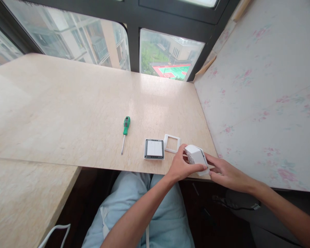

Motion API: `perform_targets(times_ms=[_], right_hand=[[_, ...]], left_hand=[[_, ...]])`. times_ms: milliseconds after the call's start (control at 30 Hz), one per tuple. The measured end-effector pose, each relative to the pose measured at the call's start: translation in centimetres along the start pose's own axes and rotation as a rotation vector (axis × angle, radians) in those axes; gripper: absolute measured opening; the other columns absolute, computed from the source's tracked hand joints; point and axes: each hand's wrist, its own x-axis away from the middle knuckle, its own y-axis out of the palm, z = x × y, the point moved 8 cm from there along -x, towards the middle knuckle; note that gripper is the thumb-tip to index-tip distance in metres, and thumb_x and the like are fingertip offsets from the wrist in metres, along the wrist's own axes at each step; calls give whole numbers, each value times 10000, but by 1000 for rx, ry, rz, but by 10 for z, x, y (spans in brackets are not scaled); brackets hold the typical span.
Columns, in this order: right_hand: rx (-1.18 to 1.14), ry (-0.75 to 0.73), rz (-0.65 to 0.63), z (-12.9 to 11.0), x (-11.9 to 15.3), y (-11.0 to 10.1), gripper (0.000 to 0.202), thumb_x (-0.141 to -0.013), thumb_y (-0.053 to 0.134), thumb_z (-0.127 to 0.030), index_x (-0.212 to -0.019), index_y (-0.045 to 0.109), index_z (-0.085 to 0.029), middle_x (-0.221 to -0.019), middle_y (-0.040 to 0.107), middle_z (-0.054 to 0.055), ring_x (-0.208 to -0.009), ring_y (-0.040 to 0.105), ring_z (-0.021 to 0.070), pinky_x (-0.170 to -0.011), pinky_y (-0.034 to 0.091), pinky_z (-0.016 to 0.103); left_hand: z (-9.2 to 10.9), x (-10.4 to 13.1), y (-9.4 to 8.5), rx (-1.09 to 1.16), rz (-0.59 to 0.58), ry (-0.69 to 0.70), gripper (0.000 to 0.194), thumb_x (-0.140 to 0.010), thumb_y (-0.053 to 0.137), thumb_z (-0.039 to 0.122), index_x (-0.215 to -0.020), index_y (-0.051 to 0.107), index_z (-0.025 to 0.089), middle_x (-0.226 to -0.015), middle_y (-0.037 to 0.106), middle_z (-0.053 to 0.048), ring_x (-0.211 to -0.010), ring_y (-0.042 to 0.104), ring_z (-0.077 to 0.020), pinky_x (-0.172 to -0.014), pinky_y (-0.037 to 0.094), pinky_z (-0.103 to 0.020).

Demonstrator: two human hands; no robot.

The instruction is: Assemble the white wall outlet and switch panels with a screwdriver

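Note:
My left hand [179,167] is closed around a white plastic electrical wall box [195,155], thumb along its near side. The box is tilted above the front edge of the sill, and a thin dark line runs round it near its right face. Against that right face rest the bent fingers of my right hand [226,173]; the face itself is turned away from me. Just left of my hands lies a square white frame [166,143]. Beside it is a wall switch [155,148] with two white rockers and a grey surround, face up.
A screwdriver [125,129] with a green handle lies further left on the marble-look sill [93,103]. Windows border the far side, and a flowered wall [260,103] closes off the right. The sill's front edge runs above my lap. A white cable [57,227] hangs at lower left.

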Motion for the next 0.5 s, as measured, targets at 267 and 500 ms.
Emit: perform_targets(times_ms=[267, 500], right_hand=[[11, 56, -39, 9, 2, -2, 710, -820, 531, -157, -1518, 408, -180, -1280, 688, 113, -984, 717, 255, -831, 607, 364], [216, 86, 41, 9, 6, -6, 722, -797, 457, -110, -1507, 349, -176, -1033, 681, 63, -787, 644, 205, -746, 566, 324]], left_hand=[[4, -10, 6, -215, -27, -2, 751, -583, 913, 423, -1213, 564, 211, -1027, 664, -44, -833, 618, -187, -707, 498, -284], [7, -14, 9, -300, -17, -10, 671, -592, 899, 447, -1139, 581, 225, -990, 660, -28, -847, 604, -198, -719, 499, -294]])
